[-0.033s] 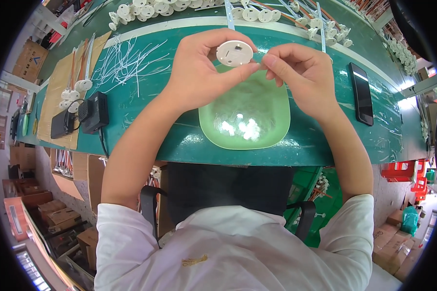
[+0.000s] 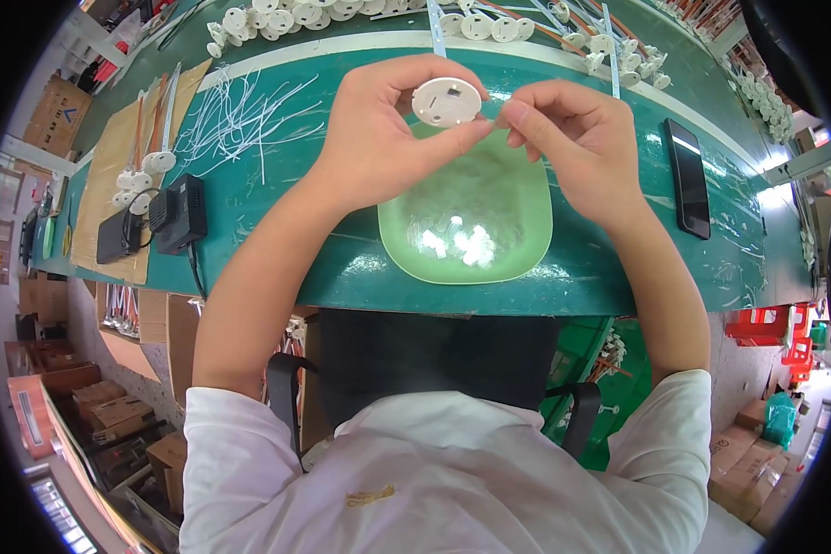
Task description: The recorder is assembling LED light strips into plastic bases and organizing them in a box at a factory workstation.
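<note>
Above a light green rounded tray (image 2: 530, 226), my left hand (image 2: 369, 138) grips a round white plastic disc (image 2: 446, 103) by its edges, between thumb and fingers. The disc's visible face has a small dark rectangular opening and a slot. Just right of the disc, my right hand (image 2: 581, 143) is closed in a pinch, thumb against forefinger. Whatever sits between those fingertips is too small to make out. Shiny, clear pieces or reflections show in the lower part of the tray.
Thin white strips (image 2: 249, 115) lie loose at the left, beside a black adapter (image 2: 189, 214) with a cord. Cardboard (image 2: 92, 217) holds several disc-ended rods. A black phone (image 2: 687, 180) lies at the right. White discs (image 2: 291, 17) are heaped along the far side.
</note>
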`<state>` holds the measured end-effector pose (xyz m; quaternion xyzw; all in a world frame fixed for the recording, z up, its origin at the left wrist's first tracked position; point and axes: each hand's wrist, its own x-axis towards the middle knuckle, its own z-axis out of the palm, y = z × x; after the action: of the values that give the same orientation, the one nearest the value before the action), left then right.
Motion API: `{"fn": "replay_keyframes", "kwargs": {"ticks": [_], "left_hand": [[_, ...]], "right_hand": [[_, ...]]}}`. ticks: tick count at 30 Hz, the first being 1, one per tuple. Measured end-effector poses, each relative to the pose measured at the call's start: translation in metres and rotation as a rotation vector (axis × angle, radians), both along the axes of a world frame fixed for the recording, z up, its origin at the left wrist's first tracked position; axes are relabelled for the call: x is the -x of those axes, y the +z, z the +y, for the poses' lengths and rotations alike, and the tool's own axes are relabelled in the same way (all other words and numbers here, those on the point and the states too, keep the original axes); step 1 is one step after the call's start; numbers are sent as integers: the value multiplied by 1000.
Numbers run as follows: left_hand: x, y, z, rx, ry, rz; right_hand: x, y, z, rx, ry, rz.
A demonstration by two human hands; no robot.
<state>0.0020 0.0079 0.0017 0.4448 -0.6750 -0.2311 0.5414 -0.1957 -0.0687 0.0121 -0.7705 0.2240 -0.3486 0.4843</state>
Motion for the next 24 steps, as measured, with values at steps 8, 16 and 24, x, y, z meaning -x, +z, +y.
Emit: {"fn": "replay_keyframes", "kwargs": {"ticks": [8, 16, 24], "left_hand": [[9, 1, 1, 15, 75, 36], [8, -2, -2, 106, 136, 113], [7, 2, 4, 181, -86, 170]], "right_hand": [[-4, -1, 1, 14, -56, -35], [-8, -8, 6, 39, -61, -107], [-1, 5, 8, 548, -128, -56]]}}
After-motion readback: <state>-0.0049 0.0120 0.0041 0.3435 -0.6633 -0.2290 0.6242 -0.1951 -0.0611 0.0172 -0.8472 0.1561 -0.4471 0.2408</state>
